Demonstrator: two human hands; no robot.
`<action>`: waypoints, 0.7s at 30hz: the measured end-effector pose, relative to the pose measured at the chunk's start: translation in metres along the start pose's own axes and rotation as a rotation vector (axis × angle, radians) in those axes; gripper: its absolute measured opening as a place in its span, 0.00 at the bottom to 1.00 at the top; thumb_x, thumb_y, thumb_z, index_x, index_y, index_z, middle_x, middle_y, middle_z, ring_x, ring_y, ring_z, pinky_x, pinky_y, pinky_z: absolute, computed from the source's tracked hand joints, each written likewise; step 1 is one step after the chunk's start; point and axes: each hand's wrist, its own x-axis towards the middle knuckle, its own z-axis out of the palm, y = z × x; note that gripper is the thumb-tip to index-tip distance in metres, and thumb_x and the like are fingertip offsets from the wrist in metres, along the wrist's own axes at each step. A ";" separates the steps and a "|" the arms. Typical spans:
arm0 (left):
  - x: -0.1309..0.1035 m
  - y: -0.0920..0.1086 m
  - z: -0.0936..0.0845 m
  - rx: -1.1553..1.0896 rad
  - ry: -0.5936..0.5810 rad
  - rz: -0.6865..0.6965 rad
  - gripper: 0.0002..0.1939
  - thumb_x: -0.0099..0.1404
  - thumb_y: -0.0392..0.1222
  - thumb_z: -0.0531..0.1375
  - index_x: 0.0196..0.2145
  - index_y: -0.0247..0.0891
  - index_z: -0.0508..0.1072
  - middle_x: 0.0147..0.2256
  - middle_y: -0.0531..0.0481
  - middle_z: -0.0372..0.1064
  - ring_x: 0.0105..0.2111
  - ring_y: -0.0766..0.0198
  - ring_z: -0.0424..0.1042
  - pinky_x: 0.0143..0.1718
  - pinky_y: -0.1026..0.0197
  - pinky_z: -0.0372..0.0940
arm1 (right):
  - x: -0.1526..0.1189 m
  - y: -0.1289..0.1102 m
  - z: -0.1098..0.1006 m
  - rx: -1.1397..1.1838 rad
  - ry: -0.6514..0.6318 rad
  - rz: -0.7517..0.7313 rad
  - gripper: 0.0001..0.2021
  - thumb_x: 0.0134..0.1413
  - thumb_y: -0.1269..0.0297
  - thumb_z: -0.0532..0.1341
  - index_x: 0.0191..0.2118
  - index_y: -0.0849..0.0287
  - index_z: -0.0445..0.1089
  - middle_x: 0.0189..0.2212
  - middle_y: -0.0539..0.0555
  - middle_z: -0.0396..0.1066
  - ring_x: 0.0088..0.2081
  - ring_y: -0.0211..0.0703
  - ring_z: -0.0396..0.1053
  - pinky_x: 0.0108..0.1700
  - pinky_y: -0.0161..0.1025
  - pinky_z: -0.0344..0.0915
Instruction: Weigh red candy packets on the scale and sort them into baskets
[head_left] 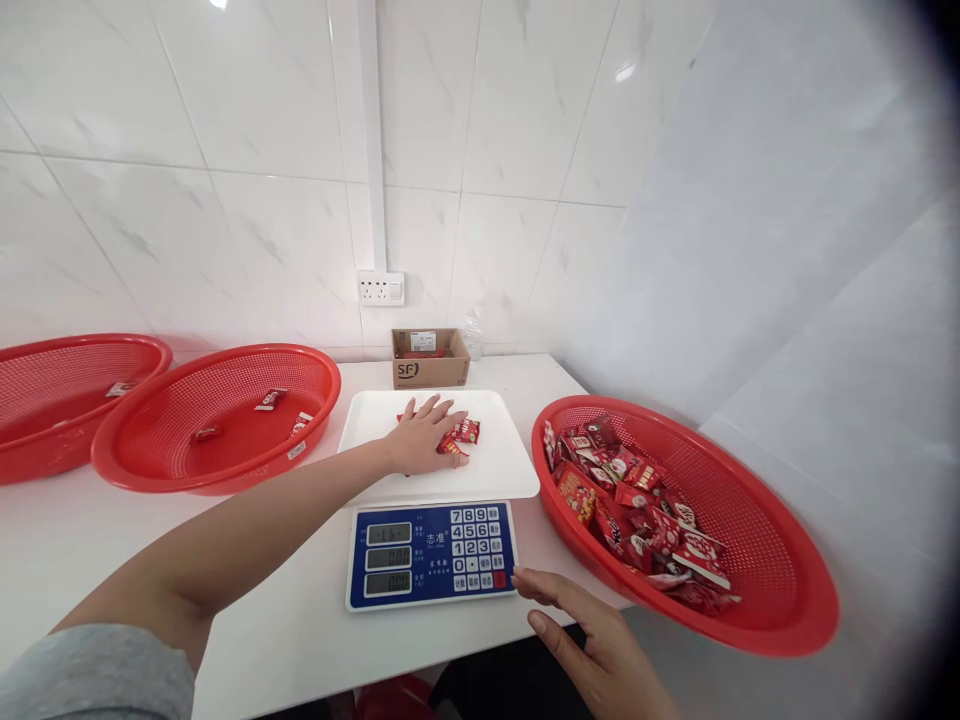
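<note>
Left hand (426,437) half-hides red packets (469,431) — basket (765,530) beside scale (433,555) — carton (431,374) behind

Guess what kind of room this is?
Probably a small packing room: there's a digital scale, a red basket of wrapped sweets and a cardboard box by the tiled wall.

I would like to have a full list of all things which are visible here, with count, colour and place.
Baskets: three, red; left, middle, right
Packets: many, mostly red; heaped in right basket, few in the others, some under left hand
Scale: one, white tray, blue panel; centre
Box: one, brown; behind scale
Clear plastic item: one; beside box
Table: one, white; beneath these
Socket plate: one, white; tiled wall
Red object: one, unclear; below table
Hands: two; left on tray packets, right near panel; grey left sleeve
</note>
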 end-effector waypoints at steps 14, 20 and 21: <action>0.002 0.002 0.002 -0.051 0.057 0.036 0.28 0.62 0.60 0.50 0.55 0.45 0.61 0.61 0.43 0.52 0.64 0.47 0.41 0.60 0.37 0.38 | 0.000 -0.001 0.001 0.002 -0.007 0.026 0.17 0.57 0.55 0.55 0.49 0.53 0.71 0.46 0.56 0.74 0.48 0.46 0.71 0.50 0.41 0.68; 0.001 0.005 0.001 -0.060 0.074 0.044 0.26 0.63 0.58 0.51 0.53 0.42 0.62 0.60 0.42 0.54 0.63 0.47 0.44 0.60 0.37 0.39 | -0.001 0.000 0.001 -0.002 -0.027 0.033 0.18 0.58 0.55 0.55 0.49 0.54 0.71 0.47 0.57 0.73 0.48 0.46 0.71 0.50 0.41 0.68; 0.001 0.005 0.002 -0.062 0.075 0.045 0.26 0.63 0.58 0.51 0.53 0.41 0.62 0.60 0.42 0.54 0.63 0.47 0.44 0.60 0.38 0.40 | -0.001 0.000 0.001 -0.002 -0.026 0.032 0.17 0.58 0.55 0.55 0.49 0.54 0.71 0.47 0.57 0.73 0.48 0.46 0.71 0.50 0.41 0.68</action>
